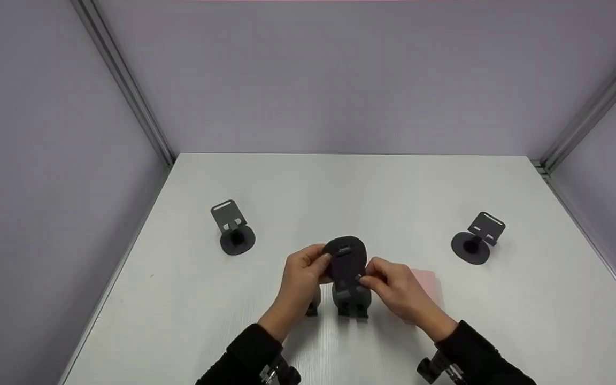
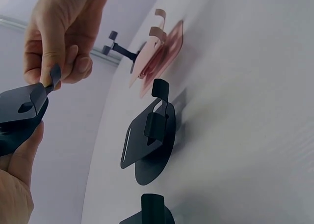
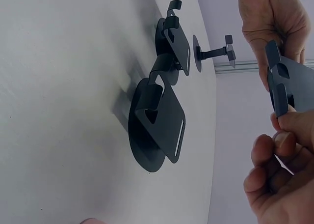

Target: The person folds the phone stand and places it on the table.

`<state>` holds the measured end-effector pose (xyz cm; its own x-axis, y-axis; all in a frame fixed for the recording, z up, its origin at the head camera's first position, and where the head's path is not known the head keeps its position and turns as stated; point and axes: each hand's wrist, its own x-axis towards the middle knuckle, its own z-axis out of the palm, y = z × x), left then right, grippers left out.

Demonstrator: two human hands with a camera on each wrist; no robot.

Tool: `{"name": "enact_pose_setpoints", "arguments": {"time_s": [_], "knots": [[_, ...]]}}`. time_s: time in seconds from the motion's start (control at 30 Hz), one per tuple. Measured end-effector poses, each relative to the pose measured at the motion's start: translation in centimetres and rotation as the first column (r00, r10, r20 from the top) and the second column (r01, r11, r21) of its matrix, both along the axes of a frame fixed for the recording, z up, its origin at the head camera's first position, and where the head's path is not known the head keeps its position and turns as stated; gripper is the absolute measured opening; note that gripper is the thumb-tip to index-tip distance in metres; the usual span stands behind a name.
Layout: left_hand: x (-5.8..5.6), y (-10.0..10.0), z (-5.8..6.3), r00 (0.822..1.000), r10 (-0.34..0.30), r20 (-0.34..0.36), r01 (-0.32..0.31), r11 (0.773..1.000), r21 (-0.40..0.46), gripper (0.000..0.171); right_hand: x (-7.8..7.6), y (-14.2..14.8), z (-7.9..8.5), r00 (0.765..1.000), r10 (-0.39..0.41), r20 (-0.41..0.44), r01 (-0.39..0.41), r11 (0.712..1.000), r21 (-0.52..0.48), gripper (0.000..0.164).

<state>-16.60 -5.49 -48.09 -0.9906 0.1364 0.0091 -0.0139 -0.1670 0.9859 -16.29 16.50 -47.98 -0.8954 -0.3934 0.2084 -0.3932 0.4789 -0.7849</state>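
A black phone stand (image 1: 344, 259), with a rounded base and a hinged plate, is held up over the table between both hands. My left hand (image 1: 303, 272) grips it by the base edge, thumb on the near face. With thumb and forefinger, my right hand (image 1: 396, 286) pinches one of the small curved lips (image 2: 55, 74) at the plate's end. Just below, another black phone stand (image 2: 149, 135) sits folded down on the table. A third black stand (image 1: 313, 303) is partly hidden behind my left wrist. A pink phone stand (image 2: 162, 49) stands beyond my right hand, mostly covered in the head view.
On the white table (image 1: 179, 331), a black stand (image 1: 232, 229) with its plate raised is at the far left. Another raised one (image 1: 479, 239) stands at the far right. Grey panels (image 1: 329, 80) wall in the table's back and sides.
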Motion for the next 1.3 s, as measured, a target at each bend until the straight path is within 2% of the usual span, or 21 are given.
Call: {"name": "enact_pose_setpoints", "arguments": {"time_s": [0.27,0.4,0.5,0.6,0.73,0.9,1.0,1.17,1.3], "knots": [[-0.1,0.0,0.0,1.0,-0.009,0.018,0.009,1.0,0.023,0.02,0.1,-0.1,0.2,0.996,-0.019,0.082,0.019,1.0,0.003,0.016],[-0.3,-0.1,-0.1,0.999,-0.008,0.046,0.007,1.0,0.017,0.021,0.3,-0.2,0.5,0.987,-0.031,0.157,0.035,0.999,-0.026,0.015],[-0.5,-0.2,-0.1,0.997,-0.002,0.076,0.002,1.0,0.006,0.022,0.4,-0.3,0.8,0.969,-0.029,0.246,0.051,0.995,-0.083,0.015],[-0.7,-0.2,-0.1,0.995,-0.016,0.099,0.016,1.0,0.009,0.026,0.6,-0.4,1.2,0.94,-0.011,0.341,0.064,0.987,-0.145,0.015],[-0.7,-0.4,-0.1,0.993,-0.047,0.11,0.044,0.999,0.027,0.031,0.7,-0.3,1.5,0.912,0.031,0.408,0.06,0.976,-0.208,0.017],[-0.7,-0.5,0.0,0.991,-0.071,0.109,0.066,0.997,0.044,0.033,0.5,0.0,1.8,0.904,0.065,0.423,0.043,0.969,-0.242,0.021],[-0.7,-0.6,-0.1,0.99,-0.091,0.104,0.088,0.995,0.039,0.034,0.2,0.4,2.1,0.908,0.068,0.413,0.043,0.966,-0.254,0.022],[-0.4,-1.0,-0.2,0.988,-0.129,0.089,0.127,0.991,0.035,0.035,-0.7,1.5,2.4,0.912,0.041,0.409,0.077,0.96,-0.268,0.024],[-0.3,-1.8,-0.4,0.991,-0.126,0.045,0.126,0.992,-0.006,0.036,-1.7,2.7,2.5,0.911,0.0,0.411,0.12,0.956,-0.267,0.024]]}}
